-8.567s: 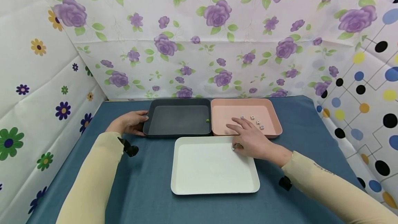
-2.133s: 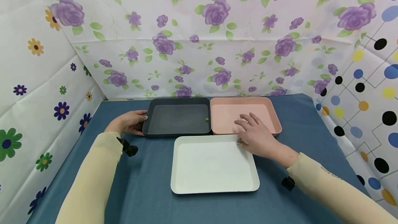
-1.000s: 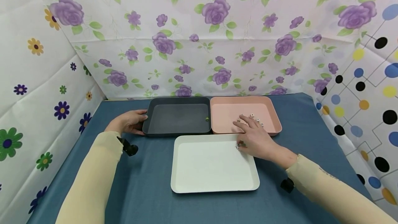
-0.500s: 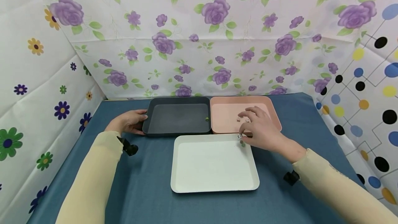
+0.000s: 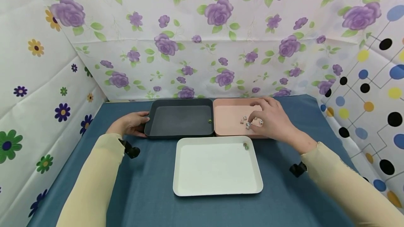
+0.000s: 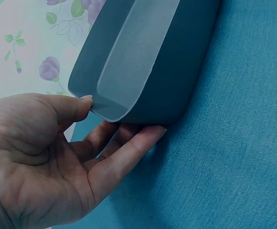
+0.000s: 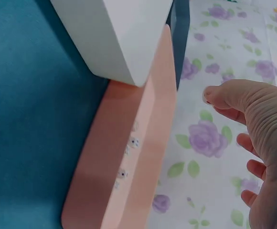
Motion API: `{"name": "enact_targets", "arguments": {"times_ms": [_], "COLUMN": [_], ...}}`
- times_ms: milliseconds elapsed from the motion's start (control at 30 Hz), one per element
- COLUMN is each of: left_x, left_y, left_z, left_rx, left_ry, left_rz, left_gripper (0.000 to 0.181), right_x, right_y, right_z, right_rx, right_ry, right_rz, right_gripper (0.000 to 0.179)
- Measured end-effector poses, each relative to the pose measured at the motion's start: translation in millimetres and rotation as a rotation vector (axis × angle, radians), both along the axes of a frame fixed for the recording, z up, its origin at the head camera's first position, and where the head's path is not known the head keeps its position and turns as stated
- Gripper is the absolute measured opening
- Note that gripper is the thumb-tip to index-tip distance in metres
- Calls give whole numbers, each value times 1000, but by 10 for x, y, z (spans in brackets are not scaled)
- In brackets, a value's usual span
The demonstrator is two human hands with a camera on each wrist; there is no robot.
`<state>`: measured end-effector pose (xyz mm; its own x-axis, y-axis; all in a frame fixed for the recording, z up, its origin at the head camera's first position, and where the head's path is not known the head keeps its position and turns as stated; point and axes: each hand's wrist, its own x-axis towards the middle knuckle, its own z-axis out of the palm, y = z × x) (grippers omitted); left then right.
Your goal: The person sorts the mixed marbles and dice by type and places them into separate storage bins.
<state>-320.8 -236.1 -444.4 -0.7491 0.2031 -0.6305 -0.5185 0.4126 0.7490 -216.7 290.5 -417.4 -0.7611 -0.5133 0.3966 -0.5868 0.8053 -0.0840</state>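
My left hand (image 5: 130, 123) grips the left end of the dark grey tray (image 5: 180, 136), thumb at the rim and fingers against the outer wall, as the left wrist view confirms. Over the pink tray (image 5: 225, 132) is my right hand (image 5: 274, 120), its thumb and index finger pinching a white die with black dots (image 5: 248, 124). That die is hidden in the right wrist view. Several white dice (image 5: 245, 117) lie in the pink tray, some partly behind the fingers. Small greenish pieces (image 5: 246, 145), possibly dice, rest in the white tray (image 5: 217, 171) near its far right corner.
One small green piece (image 5: 209, 121) sits at the right end of the dark tray. Both rear trays stand side by side against the flowered backdrop (image 5: 195, 59); the white one is in front of them. Blue cloth (image 5: 151, 185) covers the table, with patterned side walls.
My right hand has moved from the white tray up and right over the pink tray with the white die, leaving the greenish pieces in the white tray. My left hand has not moved.
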Motion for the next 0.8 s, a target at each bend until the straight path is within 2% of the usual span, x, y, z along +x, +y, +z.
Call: {"name": "enact_targets", "arguments": {"times_ms": [367, 800], "left_x": [-4, 7], "left_y": [-12, -15], "left_z": [-22, -18], "left_rx": [-3, -2], "left_ry": [6, 10], "left_rz": [3, 4], "left_gripper": [60, 60], "right_x": [-248, -521], "right_y": [-1, -80], "right_z": [84, -35], "right_rx": [11, 14], "right_ry": [-66, -204], "right_rz": [-104, -170], "right_gripper": [11, 7]}}
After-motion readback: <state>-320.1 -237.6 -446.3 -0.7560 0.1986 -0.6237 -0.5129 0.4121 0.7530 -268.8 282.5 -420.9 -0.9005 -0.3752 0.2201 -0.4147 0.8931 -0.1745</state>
